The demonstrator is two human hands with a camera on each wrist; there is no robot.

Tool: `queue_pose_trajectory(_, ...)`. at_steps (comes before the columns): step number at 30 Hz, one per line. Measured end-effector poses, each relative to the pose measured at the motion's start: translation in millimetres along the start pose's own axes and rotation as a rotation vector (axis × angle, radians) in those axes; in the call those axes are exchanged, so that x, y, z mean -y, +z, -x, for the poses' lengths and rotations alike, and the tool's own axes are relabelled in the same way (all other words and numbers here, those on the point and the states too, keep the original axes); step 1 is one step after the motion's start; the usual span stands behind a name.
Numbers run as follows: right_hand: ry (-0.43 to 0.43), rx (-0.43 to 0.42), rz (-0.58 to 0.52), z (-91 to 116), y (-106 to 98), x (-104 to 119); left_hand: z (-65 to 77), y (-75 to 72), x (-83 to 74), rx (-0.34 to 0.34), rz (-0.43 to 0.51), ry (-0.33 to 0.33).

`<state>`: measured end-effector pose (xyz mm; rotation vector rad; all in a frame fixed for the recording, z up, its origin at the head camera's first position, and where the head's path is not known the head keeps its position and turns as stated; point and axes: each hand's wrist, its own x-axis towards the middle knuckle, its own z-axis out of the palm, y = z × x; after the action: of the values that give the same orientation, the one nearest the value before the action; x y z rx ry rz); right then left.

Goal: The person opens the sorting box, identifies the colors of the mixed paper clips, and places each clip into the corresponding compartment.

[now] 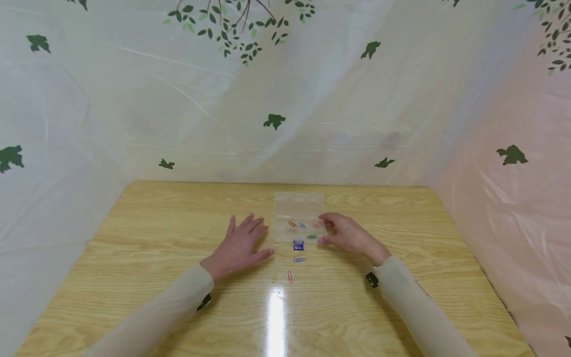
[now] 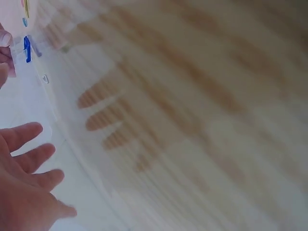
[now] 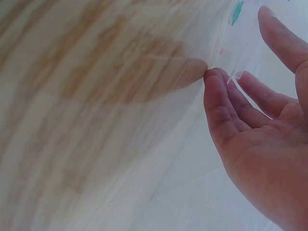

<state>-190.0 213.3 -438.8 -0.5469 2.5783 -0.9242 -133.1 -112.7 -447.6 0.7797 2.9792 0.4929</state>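
Note:
A clear plastic box (image 1: pixel 285 235) lies with its lid (image 1: pixel 299 204) folded back on the far side. Inside it are orange (image 1: pixel 292 224), light blue (image 1: pixel 302 225), pink (image 1: pixel 315 225) and green (image 1: pixel 312 237) paper clips. My right hand (image 1: pixel 350 235) holds the box's right side, thumb at the near corner and fingertips at the hinge end. Spread fingers mark my left hand (image 1: pixel 238 248), which holds nothing, just left of the box. A small dark blue clip-like piece (image 1: pixel 298 245) sits against the near edge.
Nearer on the wood-grain table (image 1: pixel 147 238) lie a blue paper clip (image 1: pixel 299 260), a red paper clip (image 1: pixel 290 276) and a yellow paper clip (image 1: pixel 274 277). A leaf-patterned sheet (image 1: pixel 214 124) rises behind the table and along both sides.

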Motion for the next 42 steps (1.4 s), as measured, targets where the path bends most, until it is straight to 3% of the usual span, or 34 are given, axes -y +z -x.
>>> queue_pose_trajectory(6,-0.005,0.000,-0.001,-1,0,-1,-1.5,0.9,0.6,0.043,0.008,0.046)
queue_pose_trajectory(16,0.005,0.003,0.004,-1,1,0,-3.2,2.6,-0.1,0.030,0.029,0.114)
queue_pose_trajectory(24,0.002,0.005,-0.002,0,1,1,-8.0,3.2,-4.4,0.052,0.079,0.080)
queue_pose_trajectory(34,0.010,0.006,-0.002,0,0,0,-10.8,-0.6,-6.9,0.132,0.157,0.037)
queue_pose_trajectory(42,0.007,0.006,-0.004,1,0,1,-9.4,-0.9,-6.5,0.157,0.181,0.038)
